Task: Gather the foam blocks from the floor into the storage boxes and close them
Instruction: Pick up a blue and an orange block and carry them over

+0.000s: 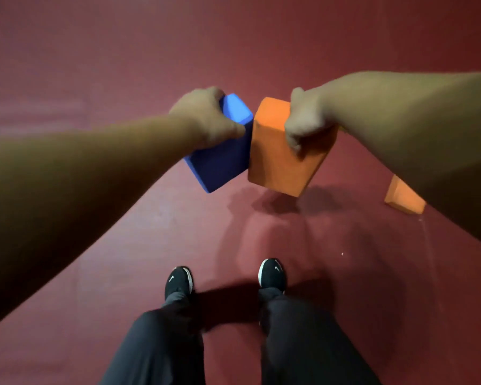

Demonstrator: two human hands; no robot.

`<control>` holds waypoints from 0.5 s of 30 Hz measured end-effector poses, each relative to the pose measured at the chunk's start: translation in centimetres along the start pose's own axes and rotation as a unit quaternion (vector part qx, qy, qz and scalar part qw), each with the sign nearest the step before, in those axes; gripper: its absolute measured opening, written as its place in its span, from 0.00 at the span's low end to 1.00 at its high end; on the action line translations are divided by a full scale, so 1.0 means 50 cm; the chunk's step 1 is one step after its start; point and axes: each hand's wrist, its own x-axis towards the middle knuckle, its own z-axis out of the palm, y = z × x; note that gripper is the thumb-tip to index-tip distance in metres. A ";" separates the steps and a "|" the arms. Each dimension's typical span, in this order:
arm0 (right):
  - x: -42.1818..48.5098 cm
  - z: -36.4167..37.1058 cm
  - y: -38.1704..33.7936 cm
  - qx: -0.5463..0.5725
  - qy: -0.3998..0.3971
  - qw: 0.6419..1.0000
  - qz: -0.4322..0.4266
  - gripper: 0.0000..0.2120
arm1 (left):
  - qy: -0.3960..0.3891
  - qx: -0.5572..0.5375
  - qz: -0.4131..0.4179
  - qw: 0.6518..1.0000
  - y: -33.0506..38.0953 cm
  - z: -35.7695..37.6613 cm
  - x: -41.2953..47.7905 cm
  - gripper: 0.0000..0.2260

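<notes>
**Blue and orange foam, one block in each hand**

Blue foam fills our left hand (206, 118): the blue block (220, 154) hangs tilted in the air, its upper end wrapped by our fingers (233, 130), which are clenched round it with the thumb on the near face. Our right hand (307, 118) does the same with the orange block (278, 159) — its fingers curl over the top edge and grip the near face, holding the block clear of the floor (122, 245). Both blocks slant away from us, their lower ends pointing down toward the floor, and their inner edges meet or nearly meet in the middle; the blur keeps us from saying whether they truly touch.

A dark shadow lies on the red floor just under the orange block. To the right, partly hidden behind our right forearm, a second orange block (403, 197) lies on the floor, well apart from the two we hold.

Below, our two feet in black shoes (271, 273) with white soles stand apart on the floor, with dark trouser legs (303, 343) rising toward the camera. The floor is a plain dark red all round — smooth, with a faint sheen in front of the shoes. We see none of the storage boxes from this view.
</notes>
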 end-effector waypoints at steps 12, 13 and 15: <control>-0.514 -0.440 0.150 0.166 0.250 0.954 -0.029 0.50 | 0.136 0.098 0.162 0.973 0.351 -0.608 -0.191 0.36; -0.541 -0.459 0.153 0.167 0.262 0.950 -0.017 0.50 | 0.136 0.113 0.177 0.968 0.364 -0.631 -0.199 0.40; -0.591 -0.489 0.150 0.173 0.285 0.943 0.017 0.48 | 0.134 0.125 0.199 0.963 0.384 -0.677 -0.213 0.44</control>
